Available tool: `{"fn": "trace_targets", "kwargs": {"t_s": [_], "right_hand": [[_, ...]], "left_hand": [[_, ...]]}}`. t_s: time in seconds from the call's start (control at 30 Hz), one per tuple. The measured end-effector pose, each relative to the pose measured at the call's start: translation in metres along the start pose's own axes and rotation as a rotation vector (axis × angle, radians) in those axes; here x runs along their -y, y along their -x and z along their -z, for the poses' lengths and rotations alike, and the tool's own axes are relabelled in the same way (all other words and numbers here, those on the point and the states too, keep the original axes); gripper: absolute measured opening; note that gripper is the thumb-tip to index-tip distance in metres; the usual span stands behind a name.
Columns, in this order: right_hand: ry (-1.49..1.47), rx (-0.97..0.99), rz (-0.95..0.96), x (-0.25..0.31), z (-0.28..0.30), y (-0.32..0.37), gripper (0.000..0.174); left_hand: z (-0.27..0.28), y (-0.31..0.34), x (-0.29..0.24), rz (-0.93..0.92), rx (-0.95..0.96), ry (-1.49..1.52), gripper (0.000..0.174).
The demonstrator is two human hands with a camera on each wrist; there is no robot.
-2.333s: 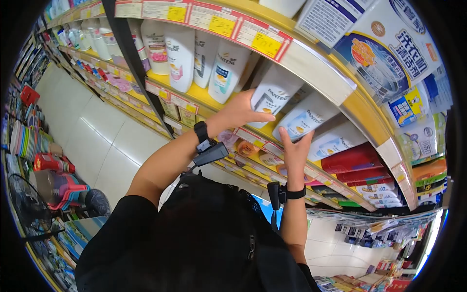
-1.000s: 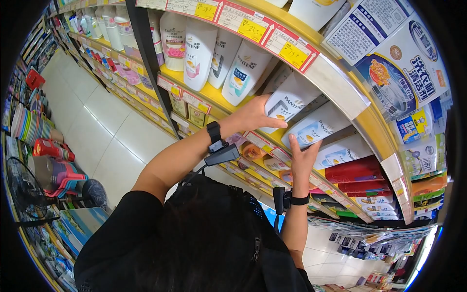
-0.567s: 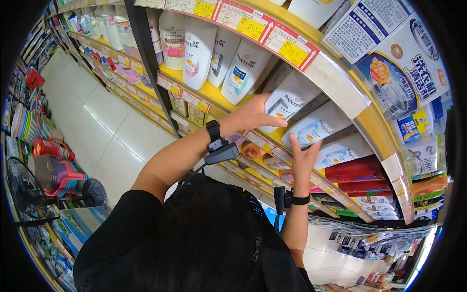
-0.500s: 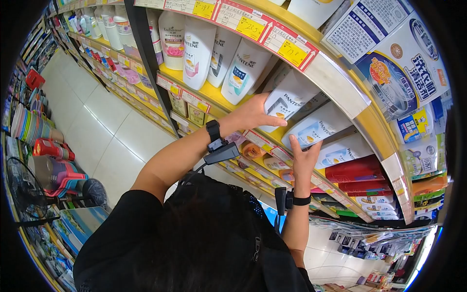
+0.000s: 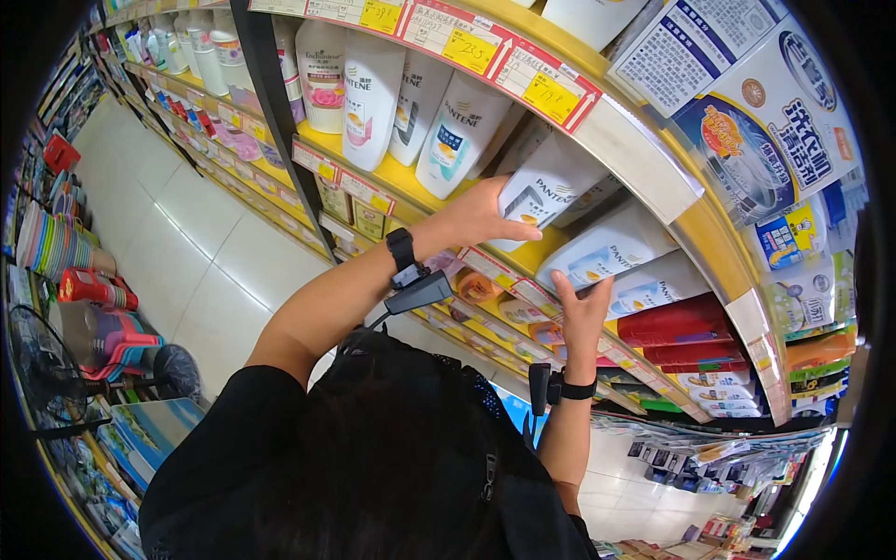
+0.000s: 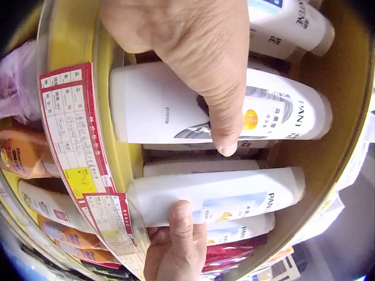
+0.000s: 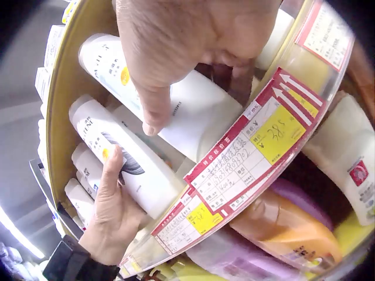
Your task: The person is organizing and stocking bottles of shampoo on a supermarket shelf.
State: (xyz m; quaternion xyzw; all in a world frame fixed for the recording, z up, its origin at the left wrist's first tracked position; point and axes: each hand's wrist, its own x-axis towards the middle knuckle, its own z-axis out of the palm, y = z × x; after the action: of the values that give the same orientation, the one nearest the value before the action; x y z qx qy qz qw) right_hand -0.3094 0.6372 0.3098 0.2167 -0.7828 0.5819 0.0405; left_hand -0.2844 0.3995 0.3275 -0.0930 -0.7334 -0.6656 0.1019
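On a yellow shelf (image 5: 397,177), my left hand (image 5: 471,219) grips a white Pantene shampoo bottle (image 5: 551,182) with a dark swirl on its label. The thumb lies across its front; the other fingers are hidden behind it. To the right, my right hand (image 5: 583,308) holds a second white Pantene bottle (image 5: 611,245) with a pale blue label. In the right wrist view, the right thumb presses this bottle's front (image 7: 199,117) while fingers curl behind it. Both bottles stand side by side, with a dark gap between them.
More Pantene bottles (image 5: 457,131) stand to the left, and another bottle (image 5: 661,283) and red packs (image 5: 677,322) to the right. A price-tag strip (image 7: 252,146) runs along the shelf edge. Above hangs the upper shelf's edge (image 5: 635,140). Orange bottles (image 7: 287,228) line the shelf below.
The right hand's bottle has shifted slightly right, overlapping its neighbour more and widening the gap to the left bottle. The left hand keeps its grip; the head view has shifted a little.
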Motion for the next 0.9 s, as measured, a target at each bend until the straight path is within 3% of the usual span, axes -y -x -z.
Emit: {"fn": "trace_targets", "kwargs": {"t_s": [0.2,0.43,0.53,0.67,0.77,0.9], "right_hand": [[0.001,-0.015,0.007,0.001,-0.001,0.002,0.068],[0.106,-0.043,0.034,0.007,-0.003,0.003,0.072],[0.143,-0.049,0.039,0.01,-0.004,0.004,0.073],[0.0,-0.042,0.015,0.002,-0.005,0.008,0.076],[-0.039,-0.134,0.097,0.019,-0.014,0.022,0.079],[0.253,-0.267,0.359,0.032,-0.017,0.039,0.072]], "left_hand": [[0.001,0.004,-0.005,0.012,-0.073,-0.15,0.075],[0.001,0.012,0.009,-0.092,-0.162,-0.053,0.085],[0.002,0.025,0.006,-0.056,-0.133,-0.042,0.078],[0.004,0.039,0.007,-0.161,-0.176,-0.097,0.07],[0.008,0.053,0.003,-0.213,-0.213,-0.196,0.061],[0.022,0.072,-0.009,-0.287,-0.316,-0.389,0.048]]}}
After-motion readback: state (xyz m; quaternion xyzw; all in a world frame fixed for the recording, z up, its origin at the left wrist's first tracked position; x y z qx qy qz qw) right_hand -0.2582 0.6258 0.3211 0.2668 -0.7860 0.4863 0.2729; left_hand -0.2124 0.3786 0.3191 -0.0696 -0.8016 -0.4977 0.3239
